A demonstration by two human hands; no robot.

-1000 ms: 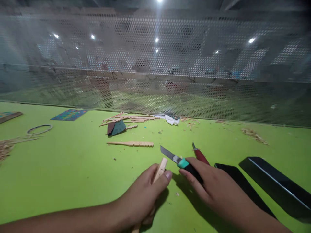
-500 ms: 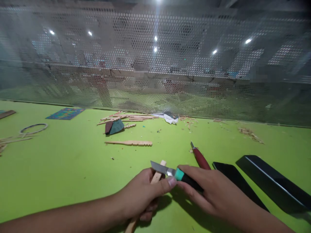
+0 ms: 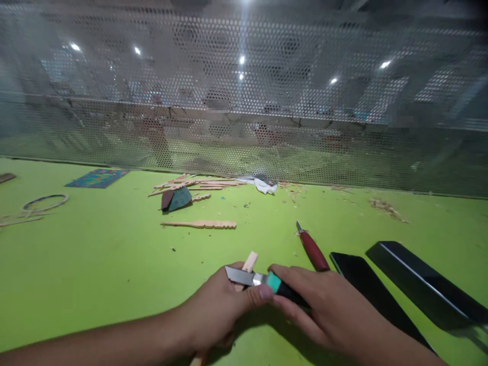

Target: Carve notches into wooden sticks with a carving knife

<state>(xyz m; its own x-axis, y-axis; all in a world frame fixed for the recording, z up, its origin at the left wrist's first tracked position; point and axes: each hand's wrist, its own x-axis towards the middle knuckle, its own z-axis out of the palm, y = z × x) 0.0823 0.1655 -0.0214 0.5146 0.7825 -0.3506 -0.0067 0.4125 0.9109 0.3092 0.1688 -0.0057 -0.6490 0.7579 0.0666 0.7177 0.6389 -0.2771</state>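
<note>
Since half a second ago, the knife [image 3: 273, 282] has slid down the wooden stick [image 3: 250, 262], its blade now crossing lower, close by the thumb of the left hand [image 3: 217, 305]. From where I stand, that hand's fingers are closed round the stick, over the green surface [image 3: 114, 264]; the fingers of the right hand [image 3: 316, 300] are wrapped about the knife's black handle. I'd call this a paring or scoring cut near the stick's end. The next move calls for light, steady pressure, thumb clear of the edge.
</note>
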